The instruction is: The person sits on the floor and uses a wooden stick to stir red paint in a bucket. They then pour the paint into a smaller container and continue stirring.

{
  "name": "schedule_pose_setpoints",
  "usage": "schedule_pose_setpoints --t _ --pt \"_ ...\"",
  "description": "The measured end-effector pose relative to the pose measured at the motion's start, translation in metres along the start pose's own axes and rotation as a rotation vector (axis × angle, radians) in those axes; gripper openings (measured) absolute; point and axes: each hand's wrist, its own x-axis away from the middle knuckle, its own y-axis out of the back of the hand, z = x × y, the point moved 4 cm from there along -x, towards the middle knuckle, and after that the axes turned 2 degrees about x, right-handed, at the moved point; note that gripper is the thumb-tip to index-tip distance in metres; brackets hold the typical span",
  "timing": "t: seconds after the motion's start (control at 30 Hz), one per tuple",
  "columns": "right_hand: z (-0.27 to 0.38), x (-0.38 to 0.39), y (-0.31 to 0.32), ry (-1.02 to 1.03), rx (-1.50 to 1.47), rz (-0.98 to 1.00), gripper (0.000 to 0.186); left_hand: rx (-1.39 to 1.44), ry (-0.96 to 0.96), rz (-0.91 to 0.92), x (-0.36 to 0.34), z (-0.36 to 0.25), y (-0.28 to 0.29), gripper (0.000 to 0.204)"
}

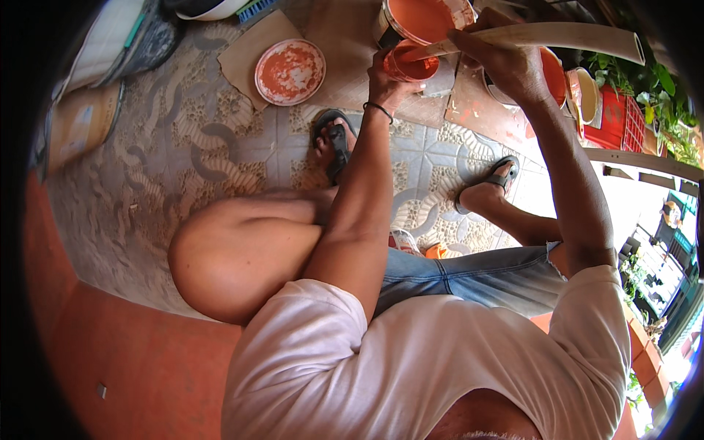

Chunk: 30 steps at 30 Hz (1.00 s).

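Observation:
My left hand (387, 86) is wrapped round a small cup (412, 70) with orange paint in it. The cup is held just in front of a large bucket (422, 20) that also contains orange paint. With my right hand (506, 67) I grip a long, pale stick (565, 34). Its left end reaches down into the cup, and its other end sticks out past my hand to the right. My right hand partly covers a second bucket of orange paint (555, 77).
A round lid smeared with orange paint (290, 72) lies on cardboard (242, 55) to the left. Beyond my right wrist stand a cream-coloured container (585, 94), a red crate (614, 125) and green plants (656, 84). My sandalled feet rest on the patterned tile floor (242, 147).

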Motion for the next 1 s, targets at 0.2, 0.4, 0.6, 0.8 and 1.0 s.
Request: schedule_pose_setpoints --t 0.2,0.4,0.6,0.8,1.0 --pt "-0.008 0.030 0.005 -0.171 0.090 -0.143 0.028 0.065 0.079 -0.059 0.004 -0.001 -0.004 0.108" --pt "0.004 0.004 0.019 -0.222 0.074 -0.093 0.018 0.014 0.052 -0.065 0.008 0.001 -0.011 0.109" --pt "0.050 -0.008 0.045 -0.308 -0.154 -0.164 0.019 0.064 0.074 -0.085 0.011 -0.002 -0.011 0.107" --pt "0.072 0.001 0.070 -0.062 0.064 0.171 0.019 0.072 0.071 -0.071 0.008 -0.004 -0.008 0.105" --pt "0.043 0.008 0.038 0.337 0.045 0.372 0.024 0.056 0.060 -0.077 0.007 -0.002 -0.007 0.106"
